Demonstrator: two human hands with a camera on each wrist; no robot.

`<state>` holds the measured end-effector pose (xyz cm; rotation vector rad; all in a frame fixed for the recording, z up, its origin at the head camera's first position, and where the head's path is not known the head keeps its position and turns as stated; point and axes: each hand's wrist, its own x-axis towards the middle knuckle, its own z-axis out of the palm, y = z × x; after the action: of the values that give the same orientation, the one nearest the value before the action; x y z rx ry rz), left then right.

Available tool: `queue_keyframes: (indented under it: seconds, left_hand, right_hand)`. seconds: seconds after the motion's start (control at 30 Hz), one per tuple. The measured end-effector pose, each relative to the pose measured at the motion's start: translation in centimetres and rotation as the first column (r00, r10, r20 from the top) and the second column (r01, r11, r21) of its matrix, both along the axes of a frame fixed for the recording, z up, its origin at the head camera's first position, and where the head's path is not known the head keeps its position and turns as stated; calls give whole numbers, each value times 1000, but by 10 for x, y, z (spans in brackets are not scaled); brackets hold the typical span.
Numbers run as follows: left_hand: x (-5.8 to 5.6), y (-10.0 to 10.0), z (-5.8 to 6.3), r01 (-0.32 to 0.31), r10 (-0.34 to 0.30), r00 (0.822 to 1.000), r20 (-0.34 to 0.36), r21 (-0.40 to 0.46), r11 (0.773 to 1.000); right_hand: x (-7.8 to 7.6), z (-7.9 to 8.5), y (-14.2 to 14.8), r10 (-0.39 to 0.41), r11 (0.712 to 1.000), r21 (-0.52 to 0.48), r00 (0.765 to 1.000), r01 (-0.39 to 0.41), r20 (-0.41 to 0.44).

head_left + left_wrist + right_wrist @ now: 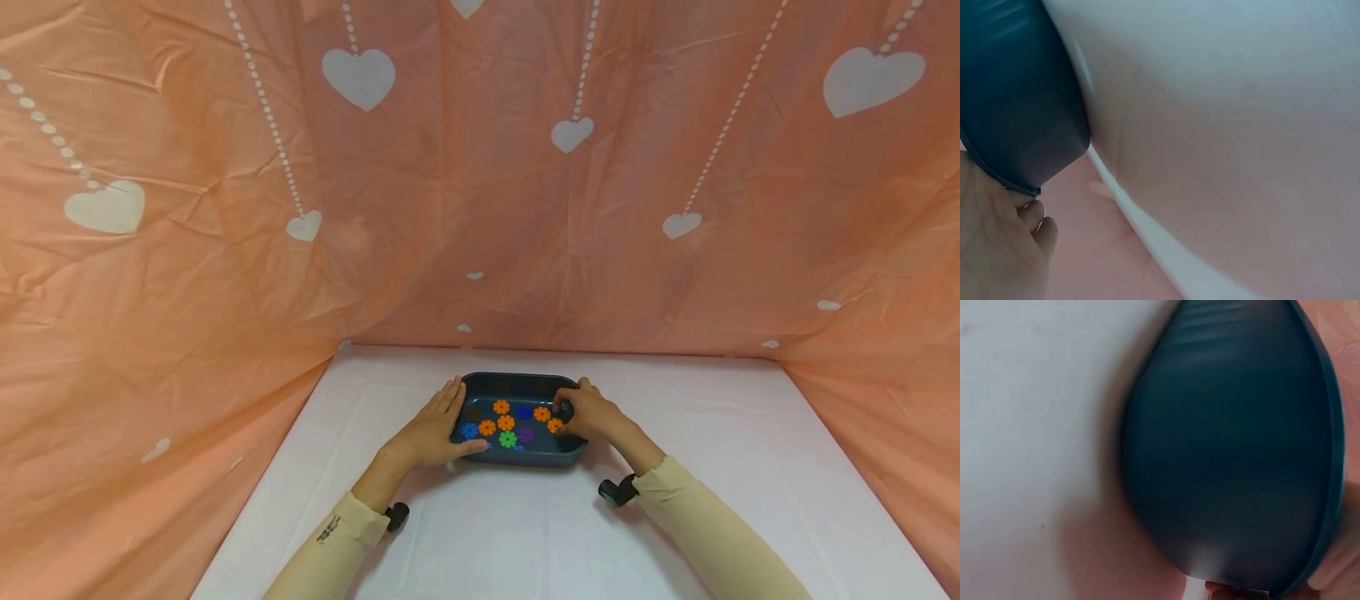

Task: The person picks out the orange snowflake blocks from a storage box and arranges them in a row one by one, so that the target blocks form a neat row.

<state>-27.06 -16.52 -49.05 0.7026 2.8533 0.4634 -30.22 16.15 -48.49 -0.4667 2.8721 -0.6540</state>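
A dark blue-green rectangular tub (517, 458) stands on the white table, with several small flower-shaped plastic discs inside. Orange (506, 422), green (507, 439), blue (469, 431) and purple (525, 435) discs lie on its floor. My left hand (431, 429) rests against the tub's left end, its fingers straight along the rim and its thumb reaching over the front edge. At the right end, my right hand (596, 415) reaches over the rim with curled fingers beside an orange disc (555, 425). What its fingertips touch is hidden. The right wrist view shows mainly the tub's outer wall (1229, 444).
The white tabletop (487, 533) extends around the tub. A peach curtain (525, 208) with white hearts hangs behind and on both sides. Black wrist cameras sit under the left sleeve (330, 542) and the right sleeve (712, 525).
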Motion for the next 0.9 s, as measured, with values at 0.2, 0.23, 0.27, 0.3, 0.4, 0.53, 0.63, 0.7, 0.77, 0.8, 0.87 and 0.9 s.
queue_keyframes:
  seconds: [0.2,0.23,0.27,0.3,0.4,0.53,0.63,0.7,0.77,0.8,0.87,0.9]
  left_hand:
    - [1,0,-1,3,-3,1000,0,-5,1000]
    - [1,0,0,3,-3,1000,0,-1,1000]
    - [1,0,0,2,-2,1000,0,-2,1000]
    - [2,0,1,2,-2,1000,2,-4,1000]
    - [2,0,2,2,-2,1000,5,-2,1000]
    - [2,-1,2,8,-8,1000,6,-4,1000]
    - [2,-1,1,2,-2,1000,10,-10,1000]
    - [2,-1,1,-3,3,1000,12,-6,1000]
    - [1,-1,1,-4,5,1000,16,-7,1000]
    - [1,-1,1,-3,4,1000,15,-4,1000]
    - [1,-1,0,-1,1,1000,15,-3,1000]
    - [1,-1,0,0,0,1000,16,-4,1000]
  right_hand:
    - [0,1,-4,-24,999,43,1000,24,7]
    - [1,2,-5,-31,998,53,999,30,11]
    - [1,2,-6,-36,998,61,999,35,13]
    - [1,3,-7,-40,997,66,999,39,14]
    - [2,3,-8,-45,996,77,999,44,13]
    - [3,2,-9,-41,996,80,999,41,1]
    - [5,3,-10,-37,996,80,999,38,-10]
    - [5,4,-11,-36,996,84,999,38,-16]
    - [5,4,-11,-40,995,89,999,41,-19]
    - [5,3,-11,-41,995,90,999,43,-19]
    - [4,3,-11,-45,994,99,999,46,-19]
    - [4,3,-11,-46,994,101,999,48,-19]
